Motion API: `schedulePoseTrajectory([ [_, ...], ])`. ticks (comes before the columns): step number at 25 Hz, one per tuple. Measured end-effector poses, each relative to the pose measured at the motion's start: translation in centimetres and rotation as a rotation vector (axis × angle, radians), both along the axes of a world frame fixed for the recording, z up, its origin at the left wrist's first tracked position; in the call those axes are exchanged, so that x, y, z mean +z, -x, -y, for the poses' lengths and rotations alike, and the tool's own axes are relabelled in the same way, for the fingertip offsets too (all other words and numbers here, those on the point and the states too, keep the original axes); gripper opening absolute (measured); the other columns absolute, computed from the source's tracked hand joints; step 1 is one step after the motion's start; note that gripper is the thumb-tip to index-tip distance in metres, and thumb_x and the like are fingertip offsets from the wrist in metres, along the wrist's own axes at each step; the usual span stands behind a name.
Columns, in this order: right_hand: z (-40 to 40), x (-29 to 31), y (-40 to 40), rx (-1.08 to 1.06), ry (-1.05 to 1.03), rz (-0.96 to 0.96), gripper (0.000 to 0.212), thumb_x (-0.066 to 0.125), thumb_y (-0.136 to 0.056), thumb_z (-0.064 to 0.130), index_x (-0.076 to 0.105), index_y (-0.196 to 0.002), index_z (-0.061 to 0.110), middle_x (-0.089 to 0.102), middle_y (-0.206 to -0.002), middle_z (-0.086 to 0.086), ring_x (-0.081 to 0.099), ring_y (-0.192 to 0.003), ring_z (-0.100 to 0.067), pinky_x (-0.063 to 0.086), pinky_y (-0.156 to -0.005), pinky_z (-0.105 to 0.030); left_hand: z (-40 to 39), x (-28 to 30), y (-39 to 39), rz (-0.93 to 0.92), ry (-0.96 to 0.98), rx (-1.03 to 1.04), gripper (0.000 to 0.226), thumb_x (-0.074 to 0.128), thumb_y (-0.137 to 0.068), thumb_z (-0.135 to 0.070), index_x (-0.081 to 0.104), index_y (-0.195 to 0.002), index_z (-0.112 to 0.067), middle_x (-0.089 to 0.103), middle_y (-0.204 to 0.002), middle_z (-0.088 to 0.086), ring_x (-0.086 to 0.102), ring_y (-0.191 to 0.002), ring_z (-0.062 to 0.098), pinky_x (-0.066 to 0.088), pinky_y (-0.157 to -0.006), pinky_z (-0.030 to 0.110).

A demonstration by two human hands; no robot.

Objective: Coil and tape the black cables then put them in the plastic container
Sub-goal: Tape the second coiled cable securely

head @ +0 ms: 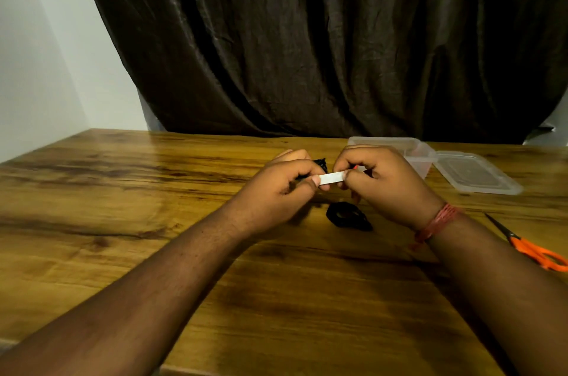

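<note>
Both forearms reach forward over the wooden table (153,191). The left hand (282,188) and right hand (378,182), fingers curled, pinch opposite ends of a short white tape strip (332,178) stretched between their fingertips. A coiled black cable (349,215) lies just below the right fingers; the clear plastic container (421,154) sits just beyond them.

Short strip of white tape (331,178) stretched level between two hands above the table; small black cable bundle (320,162) partly hidden behind the left fingers; coiled black cable (349,215) lying flat on the wood beneath; clear rectangular plastic container (418,151) open, far right, its clear lid (478,172) flat beside it
</note>
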State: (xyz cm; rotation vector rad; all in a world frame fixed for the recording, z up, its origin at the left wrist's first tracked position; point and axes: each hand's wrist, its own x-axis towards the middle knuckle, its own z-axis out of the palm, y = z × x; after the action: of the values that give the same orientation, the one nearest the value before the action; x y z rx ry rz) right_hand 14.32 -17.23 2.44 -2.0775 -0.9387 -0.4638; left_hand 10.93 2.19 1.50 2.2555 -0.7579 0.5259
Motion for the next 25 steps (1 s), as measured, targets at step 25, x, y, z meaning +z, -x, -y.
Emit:
schedulePoseTrajectory([
  [25, 0.34, -0.04, -0.44, 0.217, -0.339, -0.342, 0.021, 0.040, -0.072, 0.006, 0.059, -0.069, -0.004, 0.054, -0.066, -0.015, 0.054, -0.058, -0.030, 0.050, -0.054, -0.028, -0.19, 0.06, 0.24, -0.096, 0.125, -0.047, 0.018, 0.045, -0.093, -0.029, 0.063, -0.088, -0.032, 0.051, -0.090, -0.009, 0.053, -0.087, 0.009, 0.043, -0.075, 0.029],
])
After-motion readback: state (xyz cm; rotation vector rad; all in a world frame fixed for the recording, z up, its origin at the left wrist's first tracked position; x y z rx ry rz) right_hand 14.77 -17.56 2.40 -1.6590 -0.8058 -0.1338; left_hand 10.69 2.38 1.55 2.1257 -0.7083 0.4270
